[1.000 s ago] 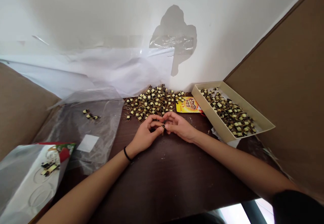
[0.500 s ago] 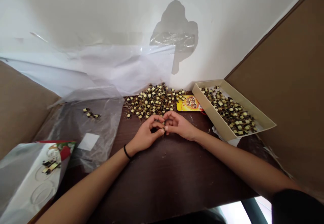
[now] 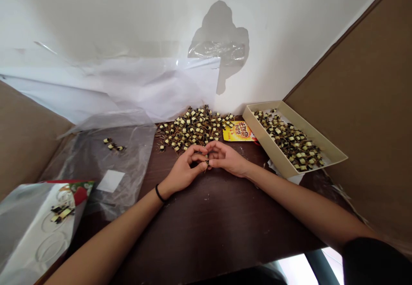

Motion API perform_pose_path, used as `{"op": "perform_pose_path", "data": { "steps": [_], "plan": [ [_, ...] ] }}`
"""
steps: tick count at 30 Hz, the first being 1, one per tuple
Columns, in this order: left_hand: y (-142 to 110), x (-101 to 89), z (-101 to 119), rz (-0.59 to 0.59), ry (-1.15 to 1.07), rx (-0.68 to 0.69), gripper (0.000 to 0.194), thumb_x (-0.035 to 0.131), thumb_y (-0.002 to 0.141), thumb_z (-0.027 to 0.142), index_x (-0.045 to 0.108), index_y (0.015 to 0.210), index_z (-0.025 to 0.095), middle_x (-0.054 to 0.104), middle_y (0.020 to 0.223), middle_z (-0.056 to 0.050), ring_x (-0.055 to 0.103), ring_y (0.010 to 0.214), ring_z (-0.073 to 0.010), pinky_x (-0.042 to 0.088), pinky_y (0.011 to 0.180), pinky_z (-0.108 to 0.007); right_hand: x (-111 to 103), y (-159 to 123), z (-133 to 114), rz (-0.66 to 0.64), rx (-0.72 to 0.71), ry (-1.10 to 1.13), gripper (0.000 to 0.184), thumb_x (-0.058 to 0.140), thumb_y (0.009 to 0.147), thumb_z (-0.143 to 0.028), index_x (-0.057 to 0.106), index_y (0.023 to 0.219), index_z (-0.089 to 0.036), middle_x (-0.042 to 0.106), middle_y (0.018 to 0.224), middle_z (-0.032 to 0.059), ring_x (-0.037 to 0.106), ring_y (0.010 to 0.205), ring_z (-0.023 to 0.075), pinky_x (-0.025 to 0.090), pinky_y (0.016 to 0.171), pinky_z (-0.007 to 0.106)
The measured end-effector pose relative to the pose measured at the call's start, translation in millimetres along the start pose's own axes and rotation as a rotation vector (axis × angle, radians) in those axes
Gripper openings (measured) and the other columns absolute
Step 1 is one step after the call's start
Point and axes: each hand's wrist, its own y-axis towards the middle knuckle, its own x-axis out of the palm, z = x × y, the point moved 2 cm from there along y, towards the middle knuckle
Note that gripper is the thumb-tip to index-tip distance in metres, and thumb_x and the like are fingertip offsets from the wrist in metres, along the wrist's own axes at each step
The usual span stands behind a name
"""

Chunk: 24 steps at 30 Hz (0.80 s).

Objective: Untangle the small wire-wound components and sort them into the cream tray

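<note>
My left hand (image 3: 185, 168) and my right hand (image 3: 227, 159) meet in the middle, fingertips close together. Pinched between both is a small transformer coil (image 3: 207, 162), dark at its end and mostly hidden by the fingers. Just beyond the hands lies a heap of similar coils (image 3: 193, 126), yellow-wrapped with black ends and thin copper-coloured leads. More of them fill a shallow cream box (image 3: 331, 152) to the right of my right hand. A dark band circles my left wrist.
A yellow packet (image 3: 238, 131) lies between heap and box. On the left, a clear plastic bag (image 3: 135, 165) carries a few coils and a white paper square (image 3: 110, 181). Nearer is a printed bag (image 3: 61, 242) with several coils. Brown boards stand at both sides of the dark table (image 3: 219, 229).
Both hands keep their pinch at nearly the same place, with slight finger movement around the coil. The whole view has shifted a little.
</note>
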Motion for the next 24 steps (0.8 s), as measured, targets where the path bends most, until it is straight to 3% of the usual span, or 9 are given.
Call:
{"op": "perform_pose_path", "data": {
  "steps": [10,12,14,16,18,21,24],
  "plan": [
    [-1,1.1,4,-0.026,-0.018,0.02,0.032,0.067,0.076,0.025,0.047,0.1,0.018,0.065,0.072,0.001,0.062,0.07,-0.0123,0.047,0.07,-0.025,0,0,0,-0.061,-0.003,-0.049,0.039,0.076,0.067,-0.02,0.052,0.097,-0.021,0.054,0.094,-0.0019,0.055,0.067,0.0068,0.05,0.063,0.023],
    [0,2.0,4,0.02,0.005,0.021,0.03,0.066,0.076,0.024,0.049,0.099,0.018,0.066,0.072,0.001,0.063,0.071,-0.0123,0.047,0.072,-0.026,1,0,1,-0.01,-0.034,-0.063,0.036,0.072,0.07,-0.022,0.051,0.099,-0.021,0.055,0.096,-0.0002,0.054,0.068,0.008,0.05,0.062,0.024],
    [0,2.6,2,0.14,0.042,0.005,0.027,0.064,0.076,0.024,0.05,0.097,0.018,0.066,0.073,0.001,0.063,0.069,-0.0125,0.047,0.07,-0.026,0,-2,0,0.117,-0.118,-0.128,0.03,0.065,0.075,-0.022,0.05,0.1,-0.022,0.055,0.099,0.0018,0.053,0.066,0.0091,0.05,0.059,0.025],
    [-1,2.8,0,0.289,0.092,-0.021,0.024,0.064,0.075,0.024,0.051,0.094,0.018,0.066,0.072,0.001,0.062,0.066,-0.0122,0.046,0.066,-0.025,1,-5,-3,0.24,-0.238,-0.319,0.028,0.059,0.076,-0.019,0.05,0.102,-0.023,0.056,0.099,0.003,0.051,0.066,0.0104,0.048,0.058,0.026],
    [-2,3.3,-3,0.396,0.144,-0.027,0.023,0.064,0.073,0.024,0.051,0.092,0.018,0.064,0.07,0.002,0.06,0.064,-0.0122,0.044,0.063,-0.024,5,-9,-6,0.261,-0.338,-0.606,0.032,0.056,0.075,-0.013,0.051,0.104,-0.023,0.056,0.096,0.0036,0.05,0.067,0.0119,0.046,0.059,0.027],
    [-4,3.6,-6,0.456,0.195,-0.007,0.022,0.064,0.074,0.024,0.052,0.092,0.018,0.065,0.071,0.001,0.061,0.067,-0.0132,0.044,0.065,-0.025,14,-13,-8,0.208,-0.432,-0.951,0.031,0.056,0.076,-0.014,0.054,0.106,-0.022,0.059,0.094,0.0049,0.052,0.067,0.0139,0.048,0.063,0.03],
    [-4,3.2,-7,0.459,0.215,-0.004,0.022,0.063,0.074,0.024,0.053,0.093,0.019,0.065,0.07,0.002,0.062,0.066,-0.0134,0.045,0.065,-0.025,19,-16,-5,0.22,-0.488,-1.109,0.018,0.056,0.084,-0.022,0.058,0.101,-0.022,0.063,0.093,0.0065,0.057,0.073,0.0173,0.05,0.072,0.034]
  ]
}}
